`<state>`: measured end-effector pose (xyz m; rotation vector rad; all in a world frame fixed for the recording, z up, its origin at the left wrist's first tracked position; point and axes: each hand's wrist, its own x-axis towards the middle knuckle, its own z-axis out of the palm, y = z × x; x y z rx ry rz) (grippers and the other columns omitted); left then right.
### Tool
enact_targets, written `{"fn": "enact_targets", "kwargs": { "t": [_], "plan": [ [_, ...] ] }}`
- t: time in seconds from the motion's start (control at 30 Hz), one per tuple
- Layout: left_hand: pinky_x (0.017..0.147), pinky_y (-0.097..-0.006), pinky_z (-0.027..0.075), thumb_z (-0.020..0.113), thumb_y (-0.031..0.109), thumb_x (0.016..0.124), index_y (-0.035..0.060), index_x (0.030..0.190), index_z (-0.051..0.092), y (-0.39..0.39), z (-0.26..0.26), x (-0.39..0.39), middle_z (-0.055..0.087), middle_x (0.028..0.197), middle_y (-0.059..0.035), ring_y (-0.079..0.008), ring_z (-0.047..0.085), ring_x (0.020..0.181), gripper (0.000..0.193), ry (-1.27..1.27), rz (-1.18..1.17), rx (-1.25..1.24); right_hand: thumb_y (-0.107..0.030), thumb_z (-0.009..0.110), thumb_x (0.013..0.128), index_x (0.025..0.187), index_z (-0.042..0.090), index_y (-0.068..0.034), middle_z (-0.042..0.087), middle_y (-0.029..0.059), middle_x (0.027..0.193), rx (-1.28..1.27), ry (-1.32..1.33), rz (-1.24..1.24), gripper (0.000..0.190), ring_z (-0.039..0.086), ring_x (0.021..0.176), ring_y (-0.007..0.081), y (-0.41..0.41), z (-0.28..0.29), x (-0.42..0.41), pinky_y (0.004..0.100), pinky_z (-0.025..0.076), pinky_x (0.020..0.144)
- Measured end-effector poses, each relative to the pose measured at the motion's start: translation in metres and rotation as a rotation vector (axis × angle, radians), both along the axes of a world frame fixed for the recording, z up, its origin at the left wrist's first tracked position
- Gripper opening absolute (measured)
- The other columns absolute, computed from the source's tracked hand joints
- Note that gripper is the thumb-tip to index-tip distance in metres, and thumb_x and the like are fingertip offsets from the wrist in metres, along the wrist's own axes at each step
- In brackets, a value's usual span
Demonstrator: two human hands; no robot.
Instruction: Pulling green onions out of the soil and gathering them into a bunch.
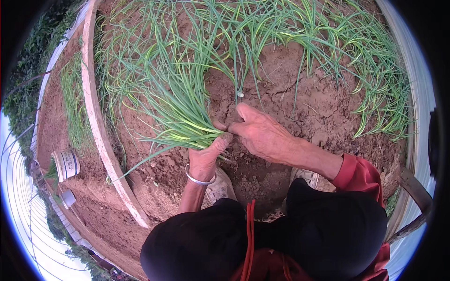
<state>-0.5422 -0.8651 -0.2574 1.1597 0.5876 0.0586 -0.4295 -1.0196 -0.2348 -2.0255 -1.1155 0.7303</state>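
Observation:
My left hand (207,151), with a silver bangle at the wrist, is closed around a thick bunch of scallion seedlings (182,116). Their green leaves fan out up and to the left, and a few pale roots poke out below the fist. Close against the bunch's lower end is my right hand (260,130), its curled fingertips meeting the left hand's fingers. Whether anything is pinched in them is hidden. Just beyond the right hand, an upright scallion stalk (237,82) stands beside a small white bit on the cracked brown soil (274,91).
More scallions (274,24) grow across the top and down the right side (379,95). A wooden plank (95,109) edges the bed at left; past it are a white bucket (66,165) and a small pale container (68,198). Plastic sheeting (422,87) borders the right. My shoes (221,186) rest on the soil.

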Motion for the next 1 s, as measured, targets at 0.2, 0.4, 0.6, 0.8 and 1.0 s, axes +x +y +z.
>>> {"fn": "enact_targets", "kwargs": {
  "t": [0.2, 0.4, 0.6, 0.8, 1.0],
  "plan": [
    [0.065, -0.0263, 0.047, 0.076, 0.009, 0.076, 0.0036, 0.104, 0.057, 0.018, -0.005, -0.002, 0.059, 0.085, -0.0021, -0.0136, 0.056, 0.073, 0.034, -0.045, 0.112, 0.057, 0.001, 0.058, 0.076, 0.103, 0.063, -0.001, 0.054, 0.0134, 0.084, 0.171, -0.223, -0.605, 0.028, 0.057, 0.076, 0.0272, -0.045, -0.013, 0.052, 0.0377, 0.046, 0.068],
    [0.062, -0.0265, 0.047, 0.072, 0.006, 0.078, 0.0053, 0.101, 0.057, 0.03, -0.001, -0.002, 0.057, 0.081, -0.0015, -0.0132, 0.055, 0.069, 0.027, -0.006, 0.242, 0.064, -0.004, 0.062, 0.077, 0.109, 0.059, -0.002, 0.063, 0.0184, 0.084, -0.097, -0.012, -1.03, 0.032, 0.062, 0.077, 0.0311, -0.075, -0.094, 0.097, 0.0397, 0.048, 0.073],
    [0.062, -0.0269, 0.048, 0.072, 0.005, 0.078, 0.006, 0.1, 0.057, 0.028, 0.001, 0.001, 0.057, 0.082, -0.0015, -0.0136, 0.056, 0.068, 0.027, -0.012, 0.249, 0.122, -0.004, 0.062, 0.075, 0.107, 0.058, -0.003, 0.06, 0.0226, 0.096, -0.229, -0.195, -0.791, 0.032, 0.06, 0.088, 0.0406, -0.07, -0.147, 0.1, 0.0471, 0.048, 0.078],
    [0.061, -0.0274, 0.047, 0.072, 0.006, 0.078, 0.0062, 0.1, 0.057, 0.023, -0.007, 0.001, 0.057, 0.08, -0.0013, -0.0141, 0.055, 0.067, 0.026, 0.026, 0.237, 0.041, 0.003, 0.056, 0.073, 0.101, 0.056, 0.003, 0.056, 0.0268, 0.104, -0.329, -0.273, -0.701, 0.028, 0.059, 0.093, 0.0435, -0.075, -0.15, 0.104, 0.0477, 0.049, 0.081],
    [0.074, -0.0253, 0.049, 0.073, 0.0, 0.075, 0.0065, 0.116, 0.051, 0.034, -0.018, 0.0, 0.058, 0.101, -0.0043, -0.0125, 0.056, 0.087, 0.047, 0.061, 0.197, 0.012, -0.001, 0.06, 0.074, 0.106, 0.048, 0.004, 0.053, 0.0255, 0.106, -0.549, -0.309, -0.633, 0.034, 0.058, 0.096, 0.042, -0.066, -0.15, 0.114, 0.0462, 0.05, 0.082]
  ]
}}
